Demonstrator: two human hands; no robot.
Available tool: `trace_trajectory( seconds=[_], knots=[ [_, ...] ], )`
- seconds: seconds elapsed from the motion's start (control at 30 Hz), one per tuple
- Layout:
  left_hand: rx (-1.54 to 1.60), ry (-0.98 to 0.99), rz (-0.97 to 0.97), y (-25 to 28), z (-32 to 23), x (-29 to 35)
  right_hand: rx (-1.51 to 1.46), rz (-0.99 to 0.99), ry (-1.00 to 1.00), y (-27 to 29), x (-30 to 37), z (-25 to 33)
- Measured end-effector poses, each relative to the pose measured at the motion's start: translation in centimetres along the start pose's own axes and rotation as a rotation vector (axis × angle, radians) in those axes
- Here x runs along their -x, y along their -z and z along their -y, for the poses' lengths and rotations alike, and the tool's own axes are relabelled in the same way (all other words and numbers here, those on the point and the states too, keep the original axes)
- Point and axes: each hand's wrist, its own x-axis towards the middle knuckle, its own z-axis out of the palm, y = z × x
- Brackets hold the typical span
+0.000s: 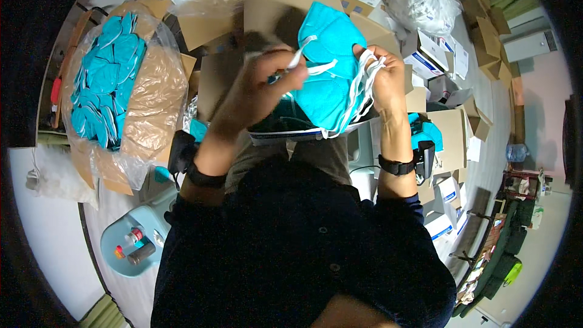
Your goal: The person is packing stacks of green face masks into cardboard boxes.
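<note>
Several turquoise face masks (325,94) with white straps are raised in front of me, above an open cardboard box at my lap. My right hand (390,84) is closed around a bunch of the straps and the masks' right edge. On the other side, my left hand (258,88) pinches a white strap (296,58) between thumb and finger. More turquoise material shows below the left hand inside the box (306,135), partly hidden by the hands and masks.
At the left, a plastic-lined carton (152,85) holds a heap of turquoise masks (106,76). A light blue stool (112,240) bears bottles. Small white-and-blue boxes (425,54) and open cartons (449,140) crowd the right side. Plastic bags (425,6) lie at the back.
</note>
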Motion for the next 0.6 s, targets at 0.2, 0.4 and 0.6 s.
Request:
trace_trajectory(
  seconds=[0.2, 0.4, 0.6],
  knots=[
    [0.933, -0.16, -0.32, 4.8, 1.6, 1.1, 0.083, 0.03, 0.01, 0.8, -0.6, -1.3],
    [-0.115, -0.187, -0.042, 3.1, 0.7, -2.2, 0.527, -0.156, 0.312, -0.1, -0.4, -1.5],
    [0.153, -0.15, 0.116, 1.0, 0.6, -4.2, 0.338, 0.282, 0.213, -2.0, 2.1, 2.2]
  ],
)
